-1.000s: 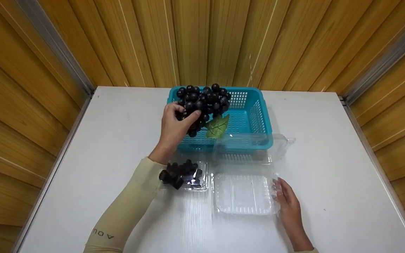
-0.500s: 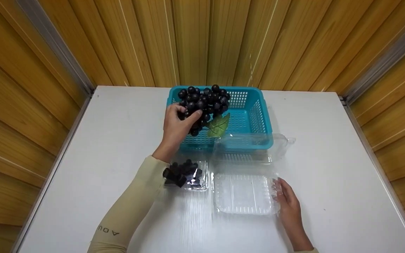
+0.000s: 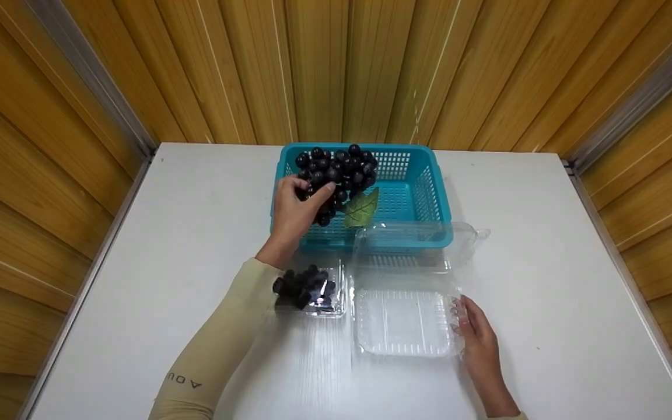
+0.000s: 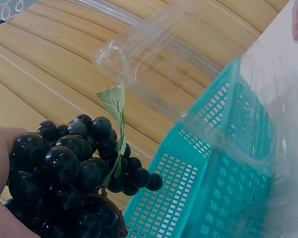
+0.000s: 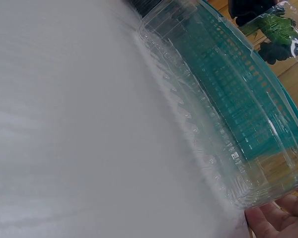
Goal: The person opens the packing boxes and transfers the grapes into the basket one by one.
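The left hand (image 3: 294,211) grips a bunch of dark grapes (image 3: 345,169) with a green leaf (image 3: 361,209), held over the left part of a teal basket (image 3: 442,198). In the left wrist view the thumb and a finger press the side of the grapes (image 4: 64,168). An opened clear plastic box (image 3: 406,324) lies in front of the basket, its raised lid (image 3: 417,248) overlapping the basket's front rim. The right hand (image 3: 482,350) holds the box's right edge; in the right wrist view its fingers (image 5: 278,215) touch the box's corner.
A second clear box (image 3: 336,309) with dark grapes in it (image 3: 307,283) stands left of the opened box, below the left forearm. A white table (image 3: 546,262) bears everything, with wooden panels (image 3: 365,70) behind and at both sides.
Over the last second the left hand has moved slightly right and the grapes have shifted a little, their far end lower. The right hand and the opened box have not visibly moved.
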{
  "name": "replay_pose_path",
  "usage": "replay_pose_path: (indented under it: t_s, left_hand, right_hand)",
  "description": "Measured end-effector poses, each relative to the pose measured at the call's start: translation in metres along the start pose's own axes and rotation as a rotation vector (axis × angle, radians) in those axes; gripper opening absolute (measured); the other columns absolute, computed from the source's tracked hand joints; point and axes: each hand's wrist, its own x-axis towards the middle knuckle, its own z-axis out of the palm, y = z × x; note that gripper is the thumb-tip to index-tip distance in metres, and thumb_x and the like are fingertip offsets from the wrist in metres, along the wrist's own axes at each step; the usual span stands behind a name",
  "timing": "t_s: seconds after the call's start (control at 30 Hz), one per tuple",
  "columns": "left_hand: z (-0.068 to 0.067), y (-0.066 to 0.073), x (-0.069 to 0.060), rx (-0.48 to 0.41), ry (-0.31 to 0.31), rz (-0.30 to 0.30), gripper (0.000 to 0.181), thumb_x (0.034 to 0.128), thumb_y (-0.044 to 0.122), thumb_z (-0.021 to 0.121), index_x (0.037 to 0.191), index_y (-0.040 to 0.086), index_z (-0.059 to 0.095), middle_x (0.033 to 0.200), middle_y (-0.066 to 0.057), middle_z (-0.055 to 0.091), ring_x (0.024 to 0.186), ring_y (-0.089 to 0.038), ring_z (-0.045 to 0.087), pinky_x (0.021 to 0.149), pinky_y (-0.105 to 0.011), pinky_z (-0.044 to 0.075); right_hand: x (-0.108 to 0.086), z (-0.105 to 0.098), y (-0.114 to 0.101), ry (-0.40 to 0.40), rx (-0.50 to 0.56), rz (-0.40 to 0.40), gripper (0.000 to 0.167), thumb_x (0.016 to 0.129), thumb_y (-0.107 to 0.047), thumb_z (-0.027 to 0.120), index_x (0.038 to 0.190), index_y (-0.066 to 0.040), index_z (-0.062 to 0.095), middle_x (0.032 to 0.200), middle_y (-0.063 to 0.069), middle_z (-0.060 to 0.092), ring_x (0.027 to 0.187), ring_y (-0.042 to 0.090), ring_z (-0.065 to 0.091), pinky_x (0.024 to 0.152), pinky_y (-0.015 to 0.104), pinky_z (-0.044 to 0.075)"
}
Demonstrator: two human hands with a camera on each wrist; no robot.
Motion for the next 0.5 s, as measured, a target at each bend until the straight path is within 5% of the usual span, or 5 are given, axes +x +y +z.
replay_pose_path:
  t_s: [0.07, 0.3, 0.5]
  left_hand:
    - [0.001, -0.001, 0.001, -0.005, -0.001, -0.008, 0.052, 0.0825, 0.049, 0.070, 0.104, 0.011, 0.042, 0.127, -0.004, 0.039, 0.111, -0.019, 0.040, 0.091, -0.033, 0.039]
    - [0.005, -0.007, 0.006, -0.006, -0.007, -0.030, 0.054, 0.0831, 0.050, 0.069, 0.107, 0.010, 0.041, 0.124, -0.005, 0.038, 0.111, -0.019, 0.041, 0.090, -0.033, 0.039]
    - [0.007, -0.013, 0.010, 0.011, -0.005, -0.061, 0.055, 0.0832, 0.052, 0.067, 0.109, 0.011, 0.040, 0.123, -0.005, 0.036, 0.113, -0.020, 0.039, 0.093, -0.034, 0.038]
  right_hand:
    - [0.000, 0.000, -0.001, 0.004, -0.006, 0.004, 0.054, 0.105, -0.034, 0.031, 0.155, -0.017, 0.017, 0.162, 0.000, 0.019, 0.150, 0.018, 0.016, 0.117, 0.035, 0.025]
    - [-0.001, 0.002, -0.003, 0.019, -0.031, 0.012, 0.054, 0.105, -0.036, 0.031, 0.154, -0.016, 0.018, 0.162, 0.001, 0.020, 0.150, 0.018, 0.017, 0.116, 0.034, 0.027]
    - [-0.002, 0.003, -0.003, 0.029, -0.036, 0.008, 0.054, 0.105, -0.036, 0.032, 0.154, -0.016, 0.019, 0.162, 0.002, 0.021, 0.150, 0.020, 0.020, 0.097, 0.004, 0.033]
